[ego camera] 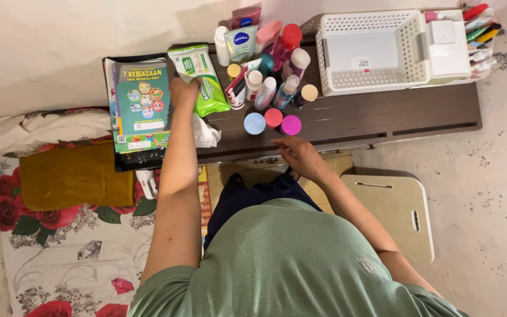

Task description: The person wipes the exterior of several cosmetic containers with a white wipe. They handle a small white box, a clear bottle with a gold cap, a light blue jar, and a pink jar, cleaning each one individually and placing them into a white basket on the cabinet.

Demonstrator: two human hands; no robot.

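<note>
The left hand [184,92] grips a soft green plastic wipes pack [198,79]; the right hand [297,155] rests loosely open on the dark slatted surface [353,117].

Head view. Left hand [183,92] grips a green wipes packet [199,79] at eleven o'clock on the dark table [382,114]. Right hand [297,154] hovers, fingers loose, at the table's near edge, below three round lids [273,122]. White basket [374,51] at one o'clock.
</note>
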